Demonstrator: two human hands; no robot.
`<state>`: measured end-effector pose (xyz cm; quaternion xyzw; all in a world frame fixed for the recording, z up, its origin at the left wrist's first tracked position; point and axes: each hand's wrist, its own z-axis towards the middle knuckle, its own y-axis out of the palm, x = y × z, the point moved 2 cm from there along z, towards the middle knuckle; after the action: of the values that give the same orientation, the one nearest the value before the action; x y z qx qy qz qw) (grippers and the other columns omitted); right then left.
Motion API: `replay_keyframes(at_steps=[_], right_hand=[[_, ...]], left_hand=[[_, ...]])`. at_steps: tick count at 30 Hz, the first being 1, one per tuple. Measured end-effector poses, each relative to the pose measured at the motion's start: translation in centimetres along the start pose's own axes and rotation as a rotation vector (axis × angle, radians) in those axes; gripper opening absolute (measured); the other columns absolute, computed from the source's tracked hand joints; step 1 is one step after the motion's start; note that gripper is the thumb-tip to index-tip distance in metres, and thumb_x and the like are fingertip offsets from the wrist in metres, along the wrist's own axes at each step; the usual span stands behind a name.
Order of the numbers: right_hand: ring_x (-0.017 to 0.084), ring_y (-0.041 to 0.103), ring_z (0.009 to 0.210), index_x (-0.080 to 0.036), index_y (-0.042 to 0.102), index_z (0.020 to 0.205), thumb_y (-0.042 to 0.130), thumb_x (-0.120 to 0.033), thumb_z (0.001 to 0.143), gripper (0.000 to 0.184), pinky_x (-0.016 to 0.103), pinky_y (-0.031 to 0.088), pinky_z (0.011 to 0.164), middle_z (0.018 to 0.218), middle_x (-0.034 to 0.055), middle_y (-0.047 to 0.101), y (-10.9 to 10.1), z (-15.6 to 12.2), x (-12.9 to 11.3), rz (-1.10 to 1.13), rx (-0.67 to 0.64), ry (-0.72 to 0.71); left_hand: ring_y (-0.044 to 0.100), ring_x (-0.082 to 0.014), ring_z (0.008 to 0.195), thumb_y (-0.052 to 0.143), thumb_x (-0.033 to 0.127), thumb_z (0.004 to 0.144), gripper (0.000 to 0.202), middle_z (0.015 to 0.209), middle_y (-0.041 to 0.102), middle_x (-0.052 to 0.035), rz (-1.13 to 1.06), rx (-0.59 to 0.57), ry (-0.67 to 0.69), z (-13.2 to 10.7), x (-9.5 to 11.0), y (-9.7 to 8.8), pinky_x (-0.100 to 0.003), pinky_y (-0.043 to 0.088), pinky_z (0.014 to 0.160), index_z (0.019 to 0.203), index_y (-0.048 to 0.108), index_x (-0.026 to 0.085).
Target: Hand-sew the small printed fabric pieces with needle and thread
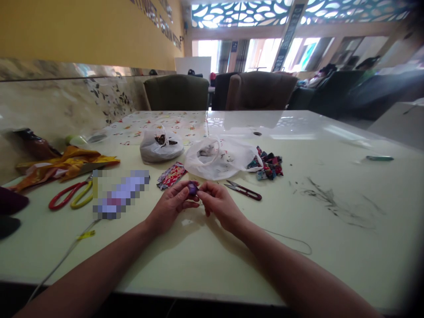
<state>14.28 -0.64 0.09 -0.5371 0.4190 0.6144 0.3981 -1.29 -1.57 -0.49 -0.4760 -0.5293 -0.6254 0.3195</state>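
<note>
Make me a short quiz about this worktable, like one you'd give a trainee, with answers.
1. Multiple choice: what colour is the small piece in the left grip?
A) Green
B) Purple
C) White

2. True or false: the thread snips lie to the right of the scissors with one red and one yellow handle.

3. Fill in: the patterned fabric pieces lie beside a white plastic ____.

Key: 1. B; 2. True; 3. bag.

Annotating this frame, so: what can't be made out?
All in the head view:
- Purple piece: shape partly hidden by the left hand.
- What the right hand pinches: too small, covered by its grip.
- Pixelated object: masked by mosaic.
- Dark purple item: cut off by left edge.
</note>
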Motion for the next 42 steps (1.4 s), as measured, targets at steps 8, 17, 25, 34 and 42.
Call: replay_keyframes(at_steps=[8, 17, 25, 34, 42], right_hand=[[0.007, 0.04, 0.041, -0.02, 0.053, 0.081, 0.061, -0.046, 0.083, 0.028, 0.019, 0.034, 0.037, 0.057, -0.0073, 0.048, 0.0, 0.0, 0.5, -0.007, 0.012, 0.016], [0.01, 0.042, 0.057, -0.019, 0.058, 0.082, 0.065, -0.031, 0.082, 0.014, 0.023, 0.033, 0.053, 0.061, -0.005, 0.049, 0.1, -0.2, -0.2, -0.331, 0.018, -0.195], [0.008, 0.04, 0.052, -0.018, 0.056, 0.083, 0.059, -0.035, 0.085, 0.018, 0.021, 0.032, 0.049, 0.061, -0.0048, 0.049, -0.1, 0.1, 0.3, -0.301, 0.022, -0.145], [0.008, 0.04, 0.045, -0.02, 0.054, 0.086, 0.052, -0.038, 0.088, 0.018, 0.019, 0.035, 0.041, 0.06, -0.0069, 0.044, -0.3, 0.3, 0.7, -0.204, 0.058, -0.072], [0.01, 0.042, 0.051, -0.021, 0.053, 0.077, 0.049, -0.033, 0.09, 0.018, 0.022, 0.035, 0.05, 0.057, -0.0059, 0.045, -1.4, 0.6, 0.2, -0.307, 0.115, -0.082]], left_hand=[[0.061, -0.0078, 0.067, 0.082, 0.032, 0.074, 0.025, 0.081, 0.066, 0.0014, -0.066, 0.088, -0.013, 0.3, -0.3, -0.6, -0.021, 0.057, 0.068, 0.091, 0.07, 0.018], [0.064, -0.0117, 0.078, 0.077, 0.039, 0.078, 0.028, 0.084, 0.065, -0.0002, -0.036, 0.058, -0.004, 0.3, -0.5, -0.2, -0.026, 0.057, 0.077, 0.09, 0.065, 0.016], [0.056, -0.0066, 0.056, 0.078, 0.031, 0.078, 0.022, 0.067, 0.059, 0.004, 0.005, 0.062, 0.009, 0.2, -0.5, -0.3, -0.02, 0.055, 0.058, 0.082, 0.063, 0.016], [0.063, -0.0082, 0.064, 0.086, 0.031, 0.069, 0.033, 0.082, 0.068, -0.0016, -0.151, 0.114, -0.029, 0.6, -0.3, -0.6, -0.024, 0.06, 0.07, 0.094, 0.072, 0.014], [0.058, -0.0057, 0.057, 0.088, 0.025, 0.065, 0.028, 0.073, 0.065, 0.0002, -0.239, 0.202, -0.028, 0.9, 0.2, -1.0, -0.017, 0.058, 0.059, 0.081, 0.07, 0.011]])
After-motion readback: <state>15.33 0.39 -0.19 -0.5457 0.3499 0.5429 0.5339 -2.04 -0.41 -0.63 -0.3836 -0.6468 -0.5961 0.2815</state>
